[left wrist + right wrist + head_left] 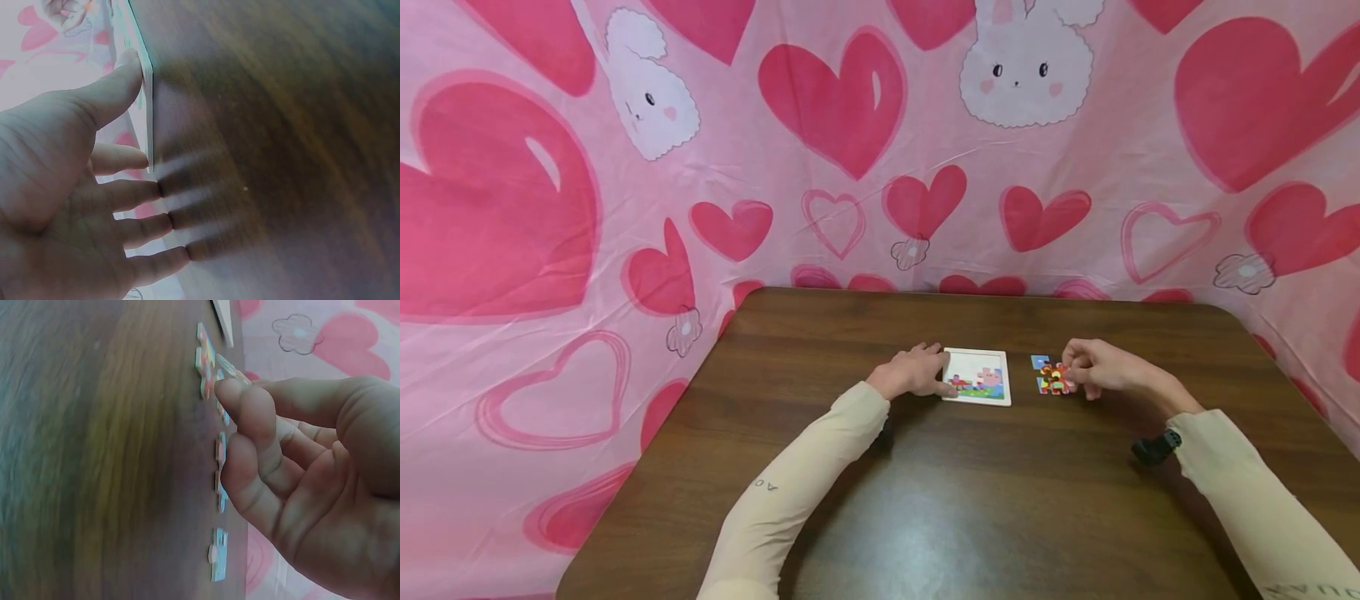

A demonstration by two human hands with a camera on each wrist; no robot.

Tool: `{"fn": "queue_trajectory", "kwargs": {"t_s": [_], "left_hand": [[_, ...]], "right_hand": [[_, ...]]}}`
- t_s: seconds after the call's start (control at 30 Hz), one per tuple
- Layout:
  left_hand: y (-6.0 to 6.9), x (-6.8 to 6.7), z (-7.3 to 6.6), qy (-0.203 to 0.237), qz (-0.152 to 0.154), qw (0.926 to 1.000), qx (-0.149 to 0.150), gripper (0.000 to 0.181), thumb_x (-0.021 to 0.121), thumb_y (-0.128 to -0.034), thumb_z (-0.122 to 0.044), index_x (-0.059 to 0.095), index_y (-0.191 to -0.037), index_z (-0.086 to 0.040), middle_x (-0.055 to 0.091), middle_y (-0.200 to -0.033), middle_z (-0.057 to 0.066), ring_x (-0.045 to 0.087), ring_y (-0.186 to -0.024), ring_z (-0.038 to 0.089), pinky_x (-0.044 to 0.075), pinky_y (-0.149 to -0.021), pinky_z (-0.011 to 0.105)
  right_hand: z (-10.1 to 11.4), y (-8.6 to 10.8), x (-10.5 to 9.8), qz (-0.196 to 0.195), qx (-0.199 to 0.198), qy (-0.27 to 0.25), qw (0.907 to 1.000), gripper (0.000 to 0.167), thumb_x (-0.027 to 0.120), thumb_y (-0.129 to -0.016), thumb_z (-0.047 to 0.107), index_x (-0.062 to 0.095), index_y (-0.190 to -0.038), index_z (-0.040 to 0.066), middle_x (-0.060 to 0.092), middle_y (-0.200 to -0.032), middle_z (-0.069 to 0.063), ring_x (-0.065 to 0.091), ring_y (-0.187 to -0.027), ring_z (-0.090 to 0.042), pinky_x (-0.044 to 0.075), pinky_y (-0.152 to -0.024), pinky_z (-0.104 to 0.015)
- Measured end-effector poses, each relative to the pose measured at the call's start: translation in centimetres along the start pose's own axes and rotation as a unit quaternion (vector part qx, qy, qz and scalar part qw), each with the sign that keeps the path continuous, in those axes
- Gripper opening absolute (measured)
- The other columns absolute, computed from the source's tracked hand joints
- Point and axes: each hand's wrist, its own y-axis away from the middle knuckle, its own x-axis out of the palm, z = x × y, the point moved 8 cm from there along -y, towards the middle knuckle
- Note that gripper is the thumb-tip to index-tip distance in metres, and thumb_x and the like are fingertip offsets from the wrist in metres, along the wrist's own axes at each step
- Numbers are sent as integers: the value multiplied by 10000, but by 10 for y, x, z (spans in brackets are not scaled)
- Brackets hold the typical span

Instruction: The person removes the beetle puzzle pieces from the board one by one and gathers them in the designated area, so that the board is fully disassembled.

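Observation:
A white-framed puzzle board [976, 403] lies on the table, its lower part and right side filled with coloured pieces. My left hand [916, 371] rests at its left edge, thumb on the frame and fingers spread, fingertips on the table in the left wrist view [81, 175]. Right of the board is a small group of colourful puzzle pieces [1043, 385]. Over them my right hand [1097, 367] pinches a puzzle piece [230, 367] between thumb and fingertips, tilted above the others. Several loose pieces [219, 553] lie along the table in the right wrist view.
The brown wooden table [940, 500] extends toward me and to both sides. Behind it hangs a pink cloth [865, 208] with hearts and rabbits. A black band [1156, 447] is on my right wrist.

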Motion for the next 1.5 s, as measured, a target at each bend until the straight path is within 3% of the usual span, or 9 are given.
{"fn": "queue_trajectory", "kwargs": {"t_s": [0.4, 0.63, 1.0, 1.27, 1.5], "left_hand": [[1, -1, -2, -108, -64, 9999, 20, 756, 615, -891, -590, 410, -1489, -175, 276, -1622, 91, 247, -1501, 323, 321, -1155, 526], [1, -1, -1, -167, -64, 9998, 27, 745, 610, -891, -595, 423, -1476, -175, 285, -1619, 90, 261, -1494, 326, 334, -1147, 528], [0, -1, 0, -140, -47, 9999, -26, 754, 605, -894, -597, 404, -1492, -185, 266, -1627, 82, 243, -1503, 318, 321, -1158, 518], [0, 1, 0, -147, -13, 9999, 9, 757, 595, -896, -604, 397, -1495, -186, 263, -1628, 85, 241, -1503, 318, 320, -1159, 520], [-1, 1, 0, -130, -59, 9999, -8, 755, 601, -891, -606, 405, -1488, -188, 267, -1627, 82, 242, -1503, 317, 320, -1158, 520]], "right_hand": [[-16, 8, -8, 163, 351, 364, 9986, 128, 556, -977, 56, 469, -1026, -25, 603, -763, -107, 555, -560, -159, 521, -523, -323], [-21, 12, -8, 355, 707, 344, 9963, 156, 585, -960, 72, 463, -993, -19, 598, -715, -84, 522, -518, -137, 467, -480, -281], [-29, 8, -9, 205, 1042, 589, 9926, 286, 687, -915, 170, 439, -899, 27, 523, -619, -29, 463, -482, -122, 419, -449, -245], [-25, 4, -10, -79, 702, 861, 9938, 292, 684, -927, 241, 478, -918, 34, 534, -619, -26, 476, -465, -122, 434, -427, -268], [-4, -7, -3, -351, 177, 1038, 9938, 239, 683, -925, 242, 536, -936, 54, 494, -577, 6, 475, -426, -124, 432, -422, -291]]}}
